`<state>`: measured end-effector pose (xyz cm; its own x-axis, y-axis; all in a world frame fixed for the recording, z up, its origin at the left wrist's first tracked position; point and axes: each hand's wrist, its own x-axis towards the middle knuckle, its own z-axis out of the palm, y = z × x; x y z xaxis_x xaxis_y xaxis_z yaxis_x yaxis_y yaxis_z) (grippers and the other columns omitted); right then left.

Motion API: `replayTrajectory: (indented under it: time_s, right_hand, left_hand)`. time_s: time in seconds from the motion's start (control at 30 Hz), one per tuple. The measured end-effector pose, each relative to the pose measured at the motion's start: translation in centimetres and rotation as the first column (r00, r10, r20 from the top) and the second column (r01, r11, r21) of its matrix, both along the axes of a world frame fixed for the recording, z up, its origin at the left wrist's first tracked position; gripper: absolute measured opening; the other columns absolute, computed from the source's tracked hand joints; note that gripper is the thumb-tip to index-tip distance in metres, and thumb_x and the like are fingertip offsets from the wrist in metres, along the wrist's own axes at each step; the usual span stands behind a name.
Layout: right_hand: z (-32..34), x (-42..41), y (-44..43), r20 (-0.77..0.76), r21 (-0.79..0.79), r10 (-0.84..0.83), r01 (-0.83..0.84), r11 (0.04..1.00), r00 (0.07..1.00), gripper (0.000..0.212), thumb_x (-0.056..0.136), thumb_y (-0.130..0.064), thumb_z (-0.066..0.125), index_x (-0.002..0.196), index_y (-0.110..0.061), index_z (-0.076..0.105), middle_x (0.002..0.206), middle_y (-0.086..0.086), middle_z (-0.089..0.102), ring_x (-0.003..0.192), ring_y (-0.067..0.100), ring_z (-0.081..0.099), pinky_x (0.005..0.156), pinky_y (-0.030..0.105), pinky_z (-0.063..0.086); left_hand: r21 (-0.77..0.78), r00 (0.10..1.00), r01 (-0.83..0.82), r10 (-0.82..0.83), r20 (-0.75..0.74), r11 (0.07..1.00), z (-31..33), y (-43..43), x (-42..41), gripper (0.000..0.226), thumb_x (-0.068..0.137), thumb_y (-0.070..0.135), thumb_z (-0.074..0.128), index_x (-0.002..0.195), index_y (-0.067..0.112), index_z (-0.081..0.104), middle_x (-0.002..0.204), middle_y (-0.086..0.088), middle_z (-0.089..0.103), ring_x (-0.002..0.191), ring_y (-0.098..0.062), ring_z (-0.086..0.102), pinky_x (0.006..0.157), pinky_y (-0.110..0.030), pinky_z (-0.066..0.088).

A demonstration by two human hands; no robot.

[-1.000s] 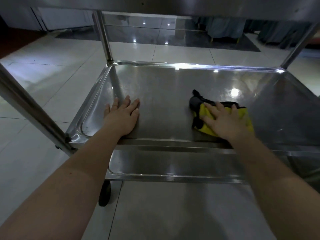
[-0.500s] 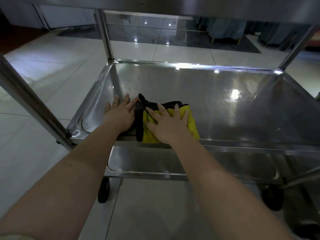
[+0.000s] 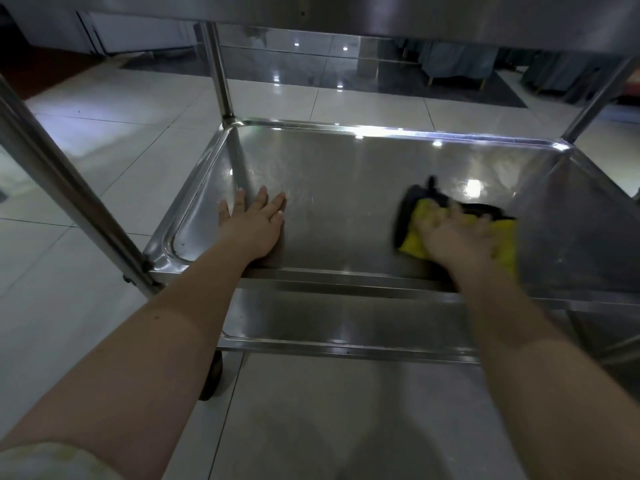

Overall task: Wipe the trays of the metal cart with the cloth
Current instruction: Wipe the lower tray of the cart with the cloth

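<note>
Cart (image 3: 217, 74), metal, with stacked trays.
Middle tray (image 3: 346, 181): shiny and shallow, carrying both hands.
Left hand (image 3: 254, 226): open, lying flat on the tray floor near the left front corner, fingers straight.
Right hand (image 3: 453, 237): blurred, fingers spread flat, pressing on the cloth.
Cloth (image 3: 414, 242): yellow and black, bunched under the right hand, on the right front part of the middle tray.
Lower tray (image 3: 346, 320): beneath the middle one.
Wheel (image 3: 212, 379): black, on the tiled floor (image 3: 104, 150).

The wide head-worn camera looks forward and down, close above the tray (image 3: 346, 209).
</note>
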<state>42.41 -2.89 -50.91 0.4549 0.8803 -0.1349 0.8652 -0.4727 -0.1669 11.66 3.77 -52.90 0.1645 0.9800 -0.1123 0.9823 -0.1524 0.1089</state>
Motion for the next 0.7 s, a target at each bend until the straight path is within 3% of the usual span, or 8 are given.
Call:
replayTrajectory:
  time_s: [0.17,0.27,0.47,0.7]
  right_hand:
    - [-0.7,-14.4,0.3,0.063,-0.05,0.408,-0.406,0.913,0.911,0.063,0.095,-0.068,0.015,0.153,-0.048,0.0,0.165,-0.007,-0.008,0.145,0.05,-0.011,0.11,0.07,-0.011]
    - [-1.0,-14.7,0.6,0.066,-0.018,0.423,-0.423,0.906,0.904,0.064,0.093,-0.072,0.013,0.152,-0.051,0.0,0.165,-0.007,-0.007,0.145,0.049,-0.012,0.109,0.07,-0.012]
    - [-1.0,-14.7,0.5,0.061,-0.035,0.431,-0.429,0.903,0.901,0.064,0.092,-0.074,0.012,0.151,-0.052,-0.003,0.164,-0.007,-0.009,0.145,0.048,-0.012,0.11,0.069,-0.011]
    - [-0.6,-18.5,0.7,0.045,-0.027,0.463,-0.462,0.886,0.885,0.063,0.094,-0.071,0.013,0.151,-0.051,-0.002,0.164,-0.005,-0.011,0.144,0.05,-0.015,0.109,0.07,-0.012]
  left_hand:
    - [-0.065,0.989,0.027,-0.018,0.149,0.998,0.7,0.4,-1.0,0.053,0.105,0.024,0.019,0.156,0.035,0.012,0.165,0.004,0.0,0.151,-0.027,-0.006,0.119,-0.047,-0.005]
    - [-0.058,0.953,-0.001,0.018,0.301,0.998,1.5,0.9,-4.1,0.049,0.106,0.023,0.024,0.155,0.03,0.024,0.165,-0.002,0.008,0.151,-0.027,0.001,0.121,-0.047,-0.001]
    - [0.031,0.986,-0.157,0.154,0.063,0.987,0.8,-1.2,-10.1,0.052,0.105,0.032,0.021,0.156,0.032,0.012,0.165,0.004,0.003,0.151,-0.028,-0.002,0.12,-0.053,0.004]
    - [0.004,0.953,-0.232,0.227,0.2,0.973,0.7,-0.7,-9.5,0.054,0.106,0.028,0.018,0.157,0.031,0.002,0.165,-0.001,-0.001,0.151,-0.02,-0.002,0.118,-0.047,0.01]
